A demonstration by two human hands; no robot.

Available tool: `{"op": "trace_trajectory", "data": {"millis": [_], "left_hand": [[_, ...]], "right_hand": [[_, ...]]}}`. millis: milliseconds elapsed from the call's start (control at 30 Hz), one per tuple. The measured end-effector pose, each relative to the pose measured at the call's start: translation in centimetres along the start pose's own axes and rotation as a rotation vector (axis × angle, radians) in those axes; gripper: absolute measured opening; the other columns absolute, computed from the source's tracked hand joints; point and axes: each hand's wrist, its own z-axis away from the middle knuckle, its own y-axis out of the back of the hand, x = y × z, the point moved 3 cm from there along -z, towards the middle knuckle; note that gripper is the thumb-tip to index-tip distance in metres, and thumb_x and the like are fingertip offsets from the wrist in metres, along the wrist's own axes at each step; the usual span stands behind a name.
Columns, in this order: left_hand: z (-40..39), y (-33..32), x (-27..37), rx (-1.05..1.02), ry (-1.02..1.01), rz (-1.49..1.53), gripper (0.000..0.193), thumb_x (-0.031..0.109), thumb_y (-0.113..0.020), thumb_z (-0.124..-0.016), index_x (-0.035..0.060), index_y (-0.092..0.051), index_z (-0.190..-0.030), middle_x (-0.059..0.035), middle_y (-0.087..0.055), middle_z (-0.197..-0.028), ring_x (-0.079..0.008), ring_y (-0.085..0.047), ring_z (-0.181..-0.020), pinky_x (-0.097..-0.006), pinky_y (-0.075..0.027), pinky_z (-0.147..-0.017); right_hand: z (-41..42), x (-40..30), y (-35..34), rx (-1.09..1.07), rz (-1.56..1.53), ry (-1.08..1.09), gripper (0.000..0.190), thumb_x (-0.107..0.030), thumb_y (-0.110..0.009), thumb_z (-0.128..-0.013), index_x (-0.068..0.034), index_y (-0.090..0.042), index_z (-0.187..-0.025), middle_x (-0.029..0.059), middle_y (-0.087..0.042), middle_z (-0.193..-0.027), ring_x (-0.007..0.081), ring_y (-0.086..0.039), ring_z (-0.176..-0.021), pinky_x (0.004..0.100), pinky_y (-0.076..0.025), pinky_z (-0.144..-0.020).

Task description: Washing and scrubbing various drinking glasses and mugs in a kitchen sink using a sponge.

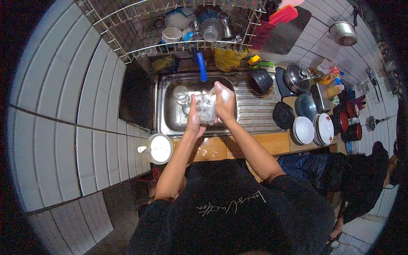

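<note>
Over the steel sink basin (172,122), my left hand (194,119) grips a clear, soapy container (206,110), perhaps a glass or jar, from its left side. My right hand (224,102), with white suds on its back, lies against the container's right side; something yellowish shows at its fingers, too small to name. Clear glassware (180,92) and a small metal item, perhaps a spoon (185,109), lie in the left part of the basin. A blue tap spout or hose (201,67) points down behind my hands.
A wire dish rack (153,46) with cups spans the back. Right of the basin are a ribbed drainboard (255,110), a black pot or bowl (259,82), white bowls (303,130) and plates (325,128). A lidded white container (161,149) stands front left. Another person (353,178) is at the right.
</note>
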Motion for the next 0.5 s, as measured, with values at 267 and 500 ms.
{"op": "trace_trajectory", "data": {"millis": [267, 500], "left_hand": [[-0.2, -2.1, 1.8, 0.553, -0.582, -1.177, 0.046, 0.042, -0.030, -0.103, 0.0015, -0.049, -0.113, -0.0106, -0.056, -0.104, -0.0191, -0.054, -0.098, -0.0330, -0.042, -0.089], [-0.1, -1.9, -0.1, 0.633, -0.052, -0.201, 0.042, 0.044, -0.031, -0.103, 0.0092, -0.049, -0.118, -0.0072, -0.059, -0.107, -0.0145, -0.056, -0.101, -0.0337, -0.045, -0.091]], "right_hand": [[2.3, -2.4, -0.9, -0.017, 0.357, 0.809, 0.021, -0.016, -0.055, -0.093, 0.001, -0.059, -0.082, 0.0133, -0.057, -0.068, 0.0265, -0.058, -0.058, 0.0327, -0.046, -0.056], [1.3, -2.5, -0.9, -0.021, 0.322, 0.411, 0.025, -0.021, -0.052, -0.094, 0.001, -0.058, -0.082, 0.0142, -0.056, -0.066, 0.0236, -0.056, -0.059, 0.0345, -0.045, -0.058]]}}
